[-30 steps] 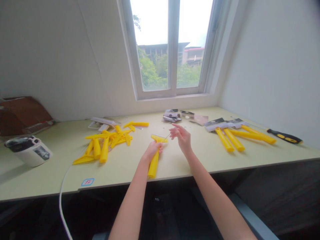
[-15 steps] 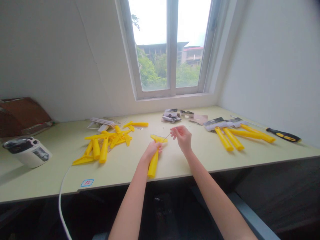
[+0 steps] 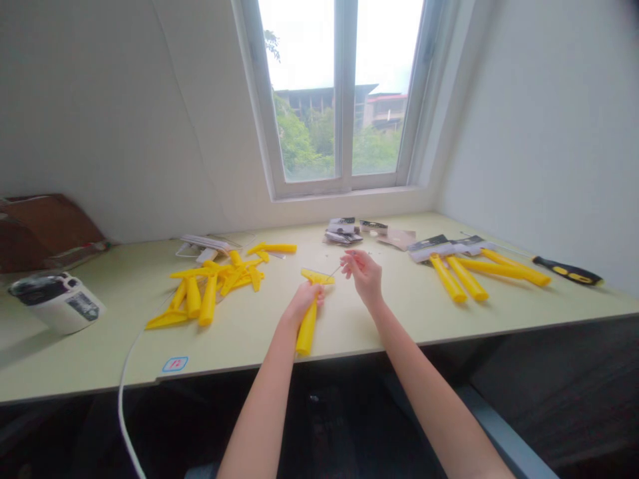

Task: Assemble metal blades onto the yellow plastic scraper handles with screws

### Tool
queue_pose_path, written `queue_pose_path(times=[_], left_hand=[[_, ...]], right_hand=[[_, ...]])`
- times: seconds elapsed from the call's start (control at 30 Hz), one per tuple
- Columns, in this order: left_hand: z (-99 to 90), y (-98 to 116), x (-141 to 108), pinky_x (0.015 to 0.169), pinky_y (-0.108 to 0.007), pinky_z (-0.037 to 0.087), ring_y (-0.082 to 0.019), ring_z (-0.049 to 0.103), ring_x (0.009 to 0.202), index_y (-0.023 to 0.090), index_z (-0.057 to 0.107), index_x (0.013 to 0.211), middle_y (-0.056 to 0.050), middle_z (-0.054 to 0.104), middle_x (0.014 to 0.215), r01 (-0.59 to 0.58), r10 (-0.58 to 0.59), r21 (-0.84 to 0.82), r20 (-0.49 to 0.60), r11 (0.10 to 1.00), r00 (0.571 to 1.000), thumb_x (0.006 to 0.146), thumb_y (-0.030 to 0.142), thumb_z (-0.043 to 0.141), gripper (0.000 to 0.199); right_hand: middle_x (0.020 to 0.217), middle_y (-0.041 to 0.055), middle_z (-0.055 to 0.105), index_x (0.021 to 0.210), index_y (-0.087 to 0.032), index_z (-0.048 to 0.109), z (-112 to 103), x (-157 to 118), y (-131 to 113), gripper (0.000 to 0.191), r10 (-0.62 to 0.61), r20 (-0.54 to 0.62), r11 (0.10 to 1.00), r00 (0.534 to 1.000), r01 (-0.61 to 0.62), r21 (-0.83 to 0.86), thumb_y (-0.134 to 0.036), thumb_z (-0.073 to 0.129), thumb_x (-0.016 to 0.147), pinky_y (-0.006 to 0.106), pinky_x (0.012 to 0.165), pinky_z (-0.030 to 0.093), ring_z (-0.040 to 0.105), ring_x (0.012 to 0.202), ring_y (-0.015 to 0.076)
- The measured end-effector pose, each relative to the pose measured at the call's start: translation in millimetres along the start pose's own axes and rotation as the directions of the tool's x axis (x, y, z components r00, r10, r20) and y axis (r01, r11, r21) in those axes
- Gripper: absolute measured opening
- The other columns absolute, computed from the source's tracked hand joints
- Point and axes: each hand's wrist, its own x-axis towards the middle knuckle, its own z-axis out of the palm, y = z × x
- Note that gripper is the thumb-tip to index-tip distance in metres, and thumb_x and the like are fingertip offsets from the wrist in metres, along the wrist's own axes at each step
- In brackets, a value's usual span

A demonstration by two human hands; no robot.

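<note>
My left hand is shut around a yellow plastic handle, whose lower end rests near the table's front edge. The handle's wide flat yellow head lies just beyond my fingers. My right hand hovers to the right of that head, its fingertips pinched on a thin metal pin. The pin slants from my fingertips down toward the head. A loose pile of yellow plastic parts lies left of my hands, and several yellow handles lie to the right.
A black-and-yellow screwdriver lies at the far right of the pale green table. Printed packaging cards lie near the window wall. A white appliance and brown cardboard stand at the left, and a white cable hangs over the front edge.
My right hand has dropped slightly lower and its fingers have drawn closer together around the pin. My left hand stays on the handle, and the view has shifted only slightly.
</note>
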Motion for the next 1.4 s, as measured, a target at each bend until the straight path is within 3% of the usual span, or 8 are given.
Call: queue_pose_path(times=[0.77,0.9,0.97,1.03,1.13,1.23,1.4], left_hand=[[3.3,3.3,-4.1,0.036,-0.016,0.025,-0.003,0.034,0.037,0.014,0.045,0.061,0.003,0.043,0.049,0.029,-0.030,-0.035,-0.030,0.999,0.999,0.068,0.003,0.045,0.013],[0.5,2.5,-0.3,0.035,-0.015,0.026,-0.003,0.035,0.037,0.014,0.045,0.060,0.003,0.042,0.048,0.041,-0.049,-0.122,-0.061,0.992,0.997,0.067,0.003,0.047,0.013],[-3.5,3.2,2.6,0.034,-0.013,0.026,-0.003,0.035,0.037,0.014,0.045,0.061,0.003,0.040,0.048,0.071,-0.097,-0.243,-0.098,0.968,0.990,0.069,0.005,0.047,0.012],[-8.7,5.1,4.8,0.034,-0.012,0.027,-0.003,0.034,0.037,0.014,0.044,0.061,0.003,0.039,0.049,0.054,-0.124,-0.435,-0.135,0.899,0.983,0.072,0.006,0.044,0.013],[-15.8,9.0,5.3,0.034,-0.011,0.029,-0.003,0.033,0.037,0.014,0.042,0.062,0.003,0.037,0.051,-0.058,-0.100,-0.690,-0.186,0.721,0.977,0.076,0.010,0.039,0.015],[-18.8,11.5,3.3,0.034,-0.012,0.031,-0.004,0.032,0.038,0.014,0.043,0.062,0.002,0.036,0.051,-0.079,-0.103,-0.785,-0.179,0.615,0.979,0.078,0.014,0.035,0.017],[-18.1,11.2,1.8,0.034,-0.013,0.031,-0.005,0.034,0.039,0.015,0.043,0.061,0.001,0.036,0.051,-0.063,-0.100,-0.803,-0.151,0.593,0.983,0.077,0.015,0.035,0.017]], right_hand=[[0.062,0.0012,0.062,0.082,-0.016,0.057,0.2,-0.7,-2.7,0.026,0.033,-0.114,0.992,0.993,-0.047,-0.121,-0.041,0.056,0.075,0.021,0.039,0.043,0.054,0.044,0.0096],[0.071,0.0028,0.064,0.089,-0.017,0.055,-1.0,0.4,-3.2,0.025,-0.012,-0.211,0.994,0.977,-0.011,-0.107,-0.039,0.050,0.079,0.025,0.051,0.050,0.060,0.057,0.0124],[0.079,0.0041,0.064,0.090,-0.017,0.053,-1.8,1.1,-0.9,0.022,-0.032,-0.231,0.992,0.972,0.003,-0.123,-0.036,0.047,0.081,0.027,0.059,0.051,0.062,0.067,0.0139],[0.083,0.0046,0.064,0.086,-0.018,0.052,-1.8,0.9,3.5,0.017,-0.020,-0.144,0.980,0.989,-0.009,-0.200,-0.032,0.048,0.080,0.027,0.061,0.050,0.063,0.070,0.0144],[0.076,0.0035,0.063,0.078,-0.017,0.053,0.0,-2.5,10.6,0.005,0.028,0.103,0.901,0.994,0.020,-0.434,-0.020,0.051,0.075,0.025,0.063,0.047,0.062,0.067,0.0142],[0.071,0.0031,0.062,0.076,-0.017,0.055,3.0,-9.0,13.9,0.013,0.123,0.308,0.764,0.944,0.108,-0.636,-0.008,0.047,0.071,0.024,0.064,0.042,0.059,0.068,0.0138],[0.071,0.0063,0.062,0.070,-0.015,0.058,9.3,-19.8,10.5,0.017,0.227,0.475,0.590,0.850,0.268,-0.761,-0.008,0.043,0.074,0.024,0.065,0.039,0.055,0.068,0.0146]])
